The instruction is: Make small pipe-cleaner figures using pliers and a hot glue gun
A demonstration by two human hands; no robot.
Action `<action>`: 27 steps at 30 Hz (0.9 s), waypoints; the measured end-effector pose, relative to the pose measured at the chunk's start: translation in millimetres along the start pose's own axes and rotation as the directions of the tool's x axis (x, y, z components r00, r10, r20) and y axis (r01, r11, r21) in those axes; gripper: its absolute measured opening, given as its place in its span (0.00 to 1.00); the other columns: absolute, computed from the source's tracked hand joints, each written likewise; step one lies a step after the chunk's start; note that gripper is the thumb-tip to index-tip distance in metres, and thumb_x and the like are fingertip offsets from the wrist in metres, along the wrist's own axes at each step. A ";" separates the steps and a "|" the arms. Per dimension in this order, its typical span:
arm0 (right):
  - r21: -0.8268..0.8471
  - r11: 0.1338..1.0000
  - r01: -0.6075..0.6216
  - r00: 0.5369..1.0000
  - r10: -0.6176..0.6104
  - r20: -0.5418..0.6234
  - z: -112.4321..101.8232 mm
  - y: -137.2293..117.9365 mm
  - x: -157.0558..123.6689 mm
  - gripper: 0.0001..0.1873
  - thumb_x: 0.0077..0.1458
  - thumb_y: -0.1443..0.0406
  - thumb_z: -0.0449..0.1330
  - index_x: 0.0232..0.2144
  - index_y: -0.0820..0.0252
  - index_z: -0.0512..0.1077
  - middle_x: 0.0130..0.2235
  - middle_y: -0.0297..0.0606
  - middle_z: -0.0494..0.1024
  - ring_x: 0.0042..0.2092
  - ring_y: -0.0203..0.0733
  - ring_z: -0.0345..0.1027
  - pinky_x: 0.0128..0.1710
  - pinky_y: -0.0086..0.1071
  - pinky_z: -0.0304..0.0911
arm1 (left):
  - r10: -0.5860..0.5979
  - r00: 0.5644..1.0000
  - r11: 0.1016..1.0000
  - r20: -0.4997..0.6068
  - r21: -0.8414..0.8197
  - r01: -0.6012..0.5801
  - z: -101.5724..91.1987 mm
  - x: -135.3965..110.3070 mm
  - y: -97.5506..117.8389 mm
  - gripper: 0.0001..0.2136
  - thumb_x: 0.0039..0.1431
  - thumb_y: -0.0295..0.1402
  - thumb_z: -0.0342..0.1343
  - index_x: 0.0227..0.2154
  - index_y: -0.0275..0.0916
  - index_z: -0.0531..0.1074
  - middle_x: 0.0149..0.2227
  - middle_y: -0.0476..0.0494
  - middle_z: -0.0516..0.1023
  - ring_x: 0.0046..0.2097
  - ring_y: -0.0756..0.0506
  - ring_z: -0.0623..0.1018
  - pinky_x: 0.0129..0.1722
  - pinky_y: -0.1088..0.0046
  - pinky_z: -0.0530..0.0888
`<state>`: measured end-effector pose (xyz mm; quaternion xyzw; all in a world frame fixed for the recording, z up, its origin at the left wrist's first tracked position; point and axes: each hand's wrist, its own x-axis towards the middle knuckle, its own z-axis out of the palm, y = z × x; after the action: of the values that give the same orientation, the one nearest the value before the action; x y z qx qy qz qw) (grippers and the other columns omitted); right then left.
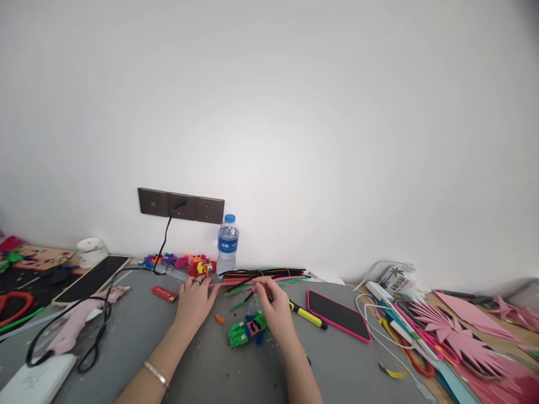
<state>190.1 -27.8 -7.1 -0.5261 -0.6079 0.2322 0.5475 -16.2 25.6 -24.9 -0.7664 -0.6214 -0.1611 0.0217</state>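
A thin pink pipe cleaner [229, 284] runs between my two hands. My left hand [197, 297], closed, pinches its left end near the thumb. Its right end is in the fingertips of my right hand [275, 308], also closed. Behind them lies a bundle of black, orange, pink and green pipe cleaners [290, 273]. A green fuzzy figure [240, 334] with pink and blue parts lies beside my right hand, which hides some of it. Past my left fingertips sits a red and yellow fuzzy figure [202, 268].
A water bottle [228, 247] stands by the wall. A yellow utility knife [307, 316] and pink-edged phone [339, 315] lie right. At left are a pink glue gun [71, 331], its black cord, another phone [92, 279] and a white box [37, 381]. Pink paper [458, 336] covers the far right.
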 end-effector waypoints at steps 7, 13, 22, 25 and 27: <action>-0.026 1.000 0.018 0.999 -0.017 0.035 6.2 -0.7 -1.0 0.14 0.62 0.58 0.51 0.36 0.59 0.73 0.29 0.38 0.77 0.33 0.43 0.72 0.34 0.31 0.64 | -0.066 0.998 0.996 0.015 0.065 0.065 4.7 -0.1 8.4 0.24 0.65 0.43 0.45 0.52 0.31 0.73 0.54 0.31 0.74 0.52 0.30 0.70 0.46 0.56 0.67; -0.049 0.999 0.012 0.999 -0.009 0.054 9.9 0.2 -2.1 0.14 0.62 0.58 0.51 0.36 0.59 0.74 0.30 0.39 0.78 0.34 0.43 0.71 0.35 0.32 0.64 | -0.015 0.994 0.997 -0.112 -0.077 0.006 -2.1 3.3 3.7 0.17 0.65 0.39 0.46 0.42 0.36 0.77 0.47 0.35 0.79 0.47 0.33 0.73 0.44 0.57 0.67; 0.082 0.996 0.022 0.995 -0.030 0.091 13.6 -8.7 -3.1 0.12 0.60 0.57 0.56 0.37 0.59 0.73 0.33 0.39 0.78 0.35 0.43 0.70 0.37 0.32 0.64 | 0.423 0.829 0.793 -0.365 -0.295 -0.534 -15.8 -11.1 29.6 0.09 0.65 0.29 0.47 0.34 0.41 0.72 0.37 0.44 0.78 0.41 0.42 0.73 0.41 0.65 0.68; 0.124 0.992 0.014 0.994 -0.028 0.108 13.7 -11.2 -2.4 0.11 0.59 0.58 0.57 0.33 0.59 0.73 0.32 0.38 0.77 0.34 0.41 0.69 0.36 0.32 0.64 | 0.442 0.803 0.754 -0.401 -0.319 -0.574 -12.7 -15.6 36.9 0.09 0.65 0.27 0.47 0.32 0.41 0.71 0.35 0.45 0.78 0.40 0.43 0.73 0.41 0.66 0.69; 0.140 0.990 -0.011 0.993 -0.005 0.117 12.4 -11.4 -1.5 0.11 0.58 0.59 0.58 0.30 0.60 0.73 0.31 0.37 0.76 0.33 0.40 0.68 0.36 0.31 0.64 | 0.440 0.793 0.725 -0.422 -0.354 -0.591 -11.9 -16.1 37.1 0.09 0.66 0.27 0.47 0.32 0.41 0.70 0.34 0.46 0.77 0.39 0.44 0.73 0.41 0.67 0.69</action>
<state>174.1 -29.3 -1.6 -0.4726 -0.6202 0.3058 0.5463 13.9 -0.8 -11.9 -0.8566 -0.3108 -0.4113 -0.0229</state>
